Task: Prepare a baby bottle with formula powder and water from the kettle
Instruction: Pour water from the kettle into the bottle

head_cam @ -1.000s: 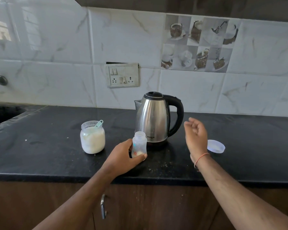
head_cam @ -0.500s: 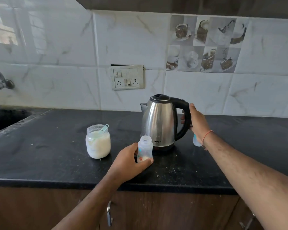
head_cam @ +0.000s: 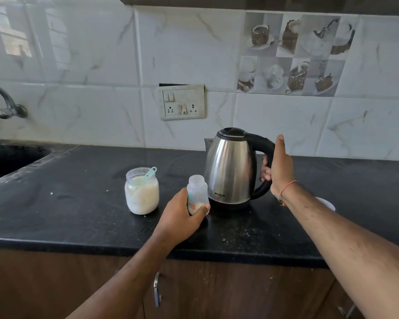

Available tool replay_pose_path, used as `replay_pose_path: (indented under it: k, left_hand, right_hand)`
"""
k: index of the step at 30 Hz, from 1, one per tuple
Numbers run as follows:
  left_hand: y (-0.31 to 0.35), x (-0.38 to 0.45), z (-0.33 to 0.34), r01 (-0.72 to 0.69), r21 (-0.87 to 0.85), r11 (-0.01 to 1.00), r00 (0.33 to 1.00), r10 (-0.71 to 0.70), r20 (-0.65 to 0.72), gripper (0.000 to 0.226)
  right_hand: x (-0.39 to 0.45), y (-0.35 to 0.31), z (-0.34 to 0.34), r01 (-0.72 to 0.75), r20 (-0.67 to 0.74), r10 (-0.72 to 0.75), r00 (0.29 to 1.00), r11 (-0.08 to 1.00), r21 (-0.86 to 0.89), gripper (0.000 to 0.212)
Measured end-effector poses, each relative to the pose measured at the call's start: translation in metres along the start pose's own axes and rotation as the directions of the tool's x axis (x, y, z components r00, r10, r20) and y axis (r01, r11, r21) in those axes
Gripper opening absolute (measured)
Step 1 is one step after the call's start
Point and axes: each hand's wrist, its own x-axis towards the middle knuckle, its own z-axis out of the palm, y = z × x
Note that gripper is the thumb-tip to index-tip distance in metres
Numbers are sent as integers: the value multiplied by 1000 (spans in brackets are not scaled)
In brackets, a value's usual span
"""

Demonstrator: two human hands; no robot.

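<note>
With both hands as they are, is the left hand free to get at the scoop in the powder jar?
Probably not yet: the left hand grips the bottle. The path to the scoop looks open.

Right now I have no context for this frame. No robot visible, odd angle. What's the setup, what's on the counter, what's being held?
There is no robot here: a person works with bare hands, and the single picture comes from a wide-angle camera worn on their head, looking forward and down. That is why both arms reach in from the bottom edge.

The left hand grips a small open baby bottle with a little pale powder at the bottom, standing on the black counter. The right hand has its fingers curled around the black handle of the steel kettle, thumb pointing up; the kettle appears to sit on the counter, lid closed.

Left of the bottle stands an open jar of whitish powder with a pale green scoop in it. A white lid peeks out behind the right forearm.
</note>
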Motion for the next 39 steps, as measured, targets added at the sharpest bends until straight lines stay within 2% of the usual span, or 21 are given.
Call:
replay_pose_path:
  k: [4,11,14,17,25,36,39]
  left_hand:
    - [-1,0,0,-13,-22,1000,1000,12,-8,44]
    - [7,-4,-1,-26,-49,998,999,25,-28,27]
    - [9,-5,-2,-37,-48,998,999,36,-23,25]
    - [8,-5,-2,-27,-45,999,999,26,-25,29]
    - [8,-7,-2,-59,-21,998,997,57,-56,19]
    - [5,-9,-1,-102,-13,995,993,101,-56,31]
    - [3,-3,-4,-93,-57,994,995,91,-38,44]
  right_hand:
    - [-4,0,-3,14,-26,-14,1000,1000,-1,79]
    - [-18,-5,-19,-8,-33,9,999,1000,25,77]
    - [-24,-7,-30,-8,-31,9,999,1000,27,78]
    - [-30,-10,-44,-15,-25,15,1000,1000,12,80]
    - [-47,-30,-69,23,-1,-23,1000,998,-56,80]
    - [-40,-57,-73,81,91,-65,994,980,-183,78]
    - [-34,-60,-70,89,125,-64,990,974,-207,77]
